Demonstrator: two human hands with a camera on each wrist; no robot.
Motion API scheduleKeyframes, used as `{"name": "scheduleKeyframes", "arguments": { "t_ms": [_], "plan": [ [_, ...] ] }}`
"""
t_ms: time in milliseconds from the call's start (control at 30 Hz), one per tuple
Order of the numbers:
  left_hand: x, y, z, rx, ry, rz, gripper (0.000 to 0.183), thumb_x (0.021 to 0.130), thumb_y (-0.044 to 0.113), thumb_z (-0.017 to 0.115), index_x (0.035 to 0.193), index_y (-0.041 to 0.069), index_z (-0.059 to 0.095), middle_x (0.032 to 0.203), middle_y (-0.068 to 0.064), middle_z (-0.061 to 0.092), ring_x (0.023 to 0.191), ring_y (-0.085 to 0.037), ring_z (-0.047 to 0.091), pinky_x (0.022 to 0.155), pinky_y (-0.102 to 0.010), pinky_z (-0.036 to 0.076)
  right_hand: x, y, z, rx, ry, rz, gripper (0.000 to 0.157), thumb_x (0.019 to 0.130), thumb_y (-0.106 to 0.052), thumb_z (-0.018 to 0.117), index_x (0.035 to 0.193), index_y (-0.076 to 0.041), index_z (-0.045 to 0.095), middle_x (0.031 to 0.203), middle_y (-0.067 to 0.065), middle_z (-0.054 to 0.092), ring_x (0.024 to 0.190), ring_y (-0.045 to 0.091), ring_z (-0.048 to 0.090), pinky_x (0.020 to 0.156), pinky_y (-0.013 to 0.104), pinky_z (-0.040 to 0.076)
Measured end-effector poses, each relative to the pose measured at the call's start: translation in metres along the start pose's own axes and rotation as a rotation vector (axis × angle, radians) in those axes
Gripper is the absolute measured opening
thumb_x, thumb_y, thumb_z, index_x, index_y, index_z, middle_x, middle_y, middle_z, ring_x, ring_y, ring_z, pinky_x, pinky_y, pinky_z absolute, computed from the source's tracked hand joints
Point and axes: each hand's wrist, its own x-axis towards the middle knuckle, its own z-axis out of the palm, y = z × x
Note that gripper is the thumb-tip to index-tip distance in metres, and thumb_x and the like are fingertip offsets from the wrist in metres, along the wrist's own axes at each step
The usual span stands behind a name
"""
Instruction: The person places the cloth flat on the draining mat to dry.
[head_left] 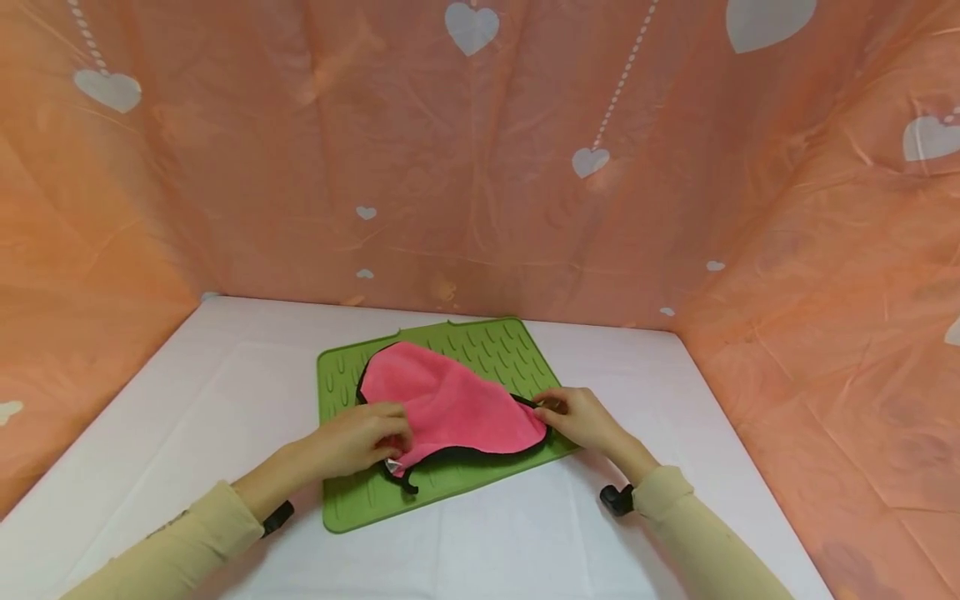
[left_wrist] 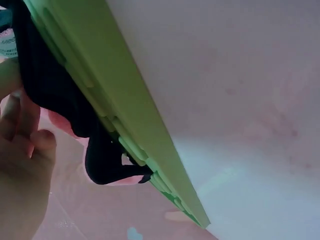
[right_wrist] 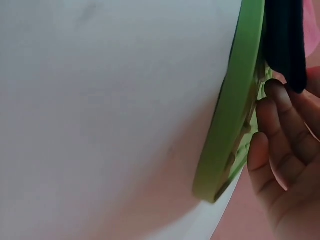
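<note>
A pink cloth piece with black edging (head_left: 450, 400) lies rumpled on a green ridged mat (head_left: 487, 350). My left hand (head_left: 367, 435) grips its lower left corner with curled fingers, near a small white tag and a short black strap (head_left: 409, 485). In the left wrist view, the black underside (left_wrist: 55, 90) hangs over the mat edge, and a printed label (left_wrist: 8, 44) shows beside the fingers. At the other end my right hand (head_left: 581, 418) pinches the right edge between thumb and fingers. The right wrist view shows black fabric (right_wrist: 286, 45) at the fingertips.
The mat lies slightly turned on a white-covered table (head_left: 247, 383). Orange sheeting with pale hearts (head_left: 480, 167) closes off the back and both sides. A black wrist device (head_left: 617, 500) sits under the right forearm, and another (head_left: 277, 518) under the left.
</note>
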Motion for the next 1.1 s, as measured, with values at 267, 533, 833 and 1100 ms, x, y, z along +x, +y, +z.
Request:
{"name": "scheduleKeyframes", "arguments": {
  "t_ms": [267, 533, 833, 1100],
  "plan": [
    [-0.006, 0.004, -0.003, -0.014, -0.057, -0.03, 0.013, 0.093, 0.017, 0.079, 0.1, 0.026, 0.075, 0.096, 0.017, 0.06, 0.081, 0.001, 0.055, 0.071, -0.025, 0.052, 0.008, -0.005, 0.008, 0.01, 0.009, 0.003, 0.018, 0.097, -0.014, 0.072, 0.112, -0.005, 0.077, 0.095, 0.002, 0.076, 0.081, 0.012, 0.067, 0.075, 0.03, 0.055],
    [-0.009, 0.007, -0.008, -0.035, -0.122, -0.055, 0.036, 0.079, 0.038, 0.092, 0.108, 0.026, 0.074, 0.102, 0.017, 0.057, 0.083, 0.0, 0.053, 0.074, -0.026, 0.051, 0.009, -0.01, 0.014, 0.033, 0.021, 0.007, 0.015, 0.098, -0.014, 0.073, 0.11, -0.006, 0.077, 0.095, 0.002, 0.076, 0.084, 0.013, 0.068, 0.075, 0.03, 0.056],
    [-0.012, 0.004, -0.006, 0.012, -0.069, 0.069, 0.01, 0.09, 0.016, 0.082, 0.096, 0.023, 0.078, 0.096, 0.015, 0.061, 0.083, 0.001, 0.056, 0.073, -0.025, 0.053, 0.002, -0.006, 0.015, 0.029, 0.092, 0.047, 0.015, 0.096, -0.009, 0.072, 0.109, -0.008, 0.078, 0.095, 0.002, 0.075, 0.081, 0.012, 0.065, 0.073, 0.03, 0.054],
    [-0.02, 0.005, -0.013, -0.007, -0.067, 0.095, 0.012, 0.09, 0.013, 0.082, 0.093, 0.024, 0.077, 0.094, 0.015, 0.061, 0.083, 0.0, 0.058, 0.075, -0.026, 0.055, -0.008, -0.002, 0.008, 0.087, 0.262, 0.134, 0.014, 0.095, -0.007, 0.071, 0.108, -0.005, 0.078, 0.088, 0.004, 0.076, 0.073, 0.012, 0.064, 0.069, 0.028, 0.051]
  ]
}}
